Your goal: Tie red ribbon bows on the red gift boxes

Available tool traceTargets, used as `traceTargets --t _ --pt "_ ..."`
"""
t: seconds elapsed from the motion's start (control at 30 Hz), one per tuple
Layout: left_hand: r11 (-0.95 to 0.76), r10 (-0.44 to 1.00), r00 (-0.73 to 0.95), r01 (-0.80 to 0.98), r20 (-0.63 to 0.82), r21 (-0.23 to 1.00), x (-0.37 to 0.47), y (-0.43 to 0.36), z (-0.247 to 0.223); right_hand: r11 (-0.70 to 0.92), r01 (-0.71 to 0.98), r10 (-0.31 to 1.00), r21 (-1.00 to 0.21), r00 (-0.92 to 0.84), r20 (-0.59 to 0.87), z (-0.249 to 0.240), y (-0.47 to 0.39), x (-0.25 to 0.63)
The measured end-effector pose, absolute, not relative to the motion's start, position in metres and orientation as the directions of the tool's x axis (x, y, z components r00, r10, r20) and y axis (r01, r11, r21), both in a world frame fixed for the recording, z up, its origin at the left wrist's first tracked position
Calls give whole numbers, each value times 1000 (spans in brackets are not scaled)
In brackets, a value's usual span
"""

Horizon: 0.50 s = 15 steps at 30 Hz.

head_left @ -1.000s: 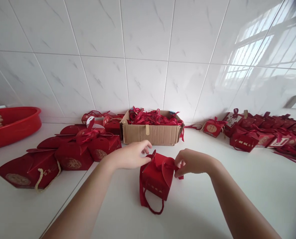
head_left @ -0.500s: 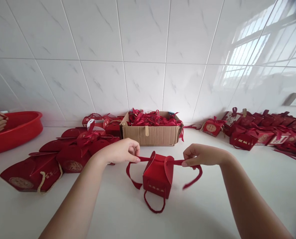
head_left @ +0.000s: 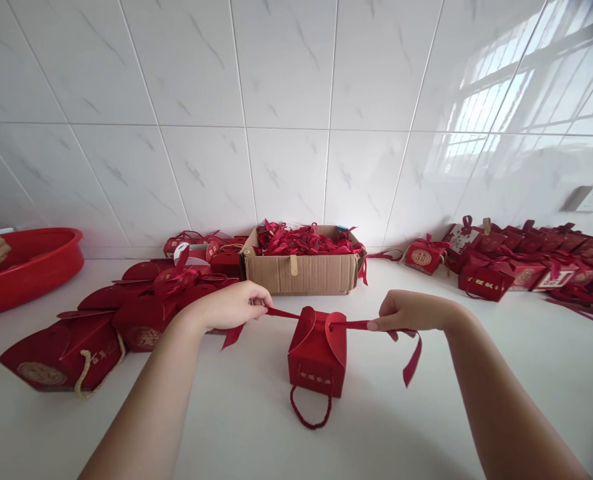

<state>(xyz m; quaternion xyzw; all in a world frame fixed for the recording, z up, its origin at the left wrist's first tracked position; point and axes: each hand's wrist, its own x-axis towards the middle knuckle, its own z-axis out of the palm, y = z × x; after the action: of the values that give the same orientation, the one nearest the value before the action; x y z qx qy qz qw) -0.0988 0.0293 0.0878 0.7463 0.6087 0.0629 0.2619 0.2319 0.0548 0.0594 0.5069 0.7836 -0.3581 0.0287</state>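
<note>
A small red gift box [head_left: 316, 357] with gold lettering stands upright on the white counter, its two rounded flaps folded up at the top. A red cord handle [head_left: 310, 421] hangs from its front onto the counter. Through the flaps runs a red ribbon [head_left: 351, 325], stretched out to both sides. My left hand [head_left: 234, 307] pinches its left part, with the loose end hanging below the fingers. On the other side my right hand [head_left: 416, 313] is closed on the right part, and that end dangles past the fingers. Neither hand touches the box itself.
Behind the box sits a cardboard box [head_left: 301, 275] full of red ribbons. Several red gift boxes [head_left: 66, 350] crowd the left, beside a red plastic basin [head_left: 41, 273]. More finished-looking boxes [head_left: 486, 277] stand at the right along the tiled wall [head_left: 286, 167].
My hands have drawn farther apart, the left one leftward and the right one slightly rightward. The ribbon is pulled out longer on both sides of the box.
</note>
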Motion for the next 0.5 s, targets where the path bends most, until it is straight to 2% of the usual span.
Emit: traceTargets --t 0.13,0.3,0.5 --pt "-253 955 296 811 3 528 -103 21 98 275 727 751 -629 -571 -331 67 50 238" --pt "-373 928 291 748 233 549 -103 21 98 372 498 693 -784 -710 -122 74 47 244" --pt "-369 910 129 681 393 633 -94 10 107 435 146 657 -888 -726 203 73 46 241"
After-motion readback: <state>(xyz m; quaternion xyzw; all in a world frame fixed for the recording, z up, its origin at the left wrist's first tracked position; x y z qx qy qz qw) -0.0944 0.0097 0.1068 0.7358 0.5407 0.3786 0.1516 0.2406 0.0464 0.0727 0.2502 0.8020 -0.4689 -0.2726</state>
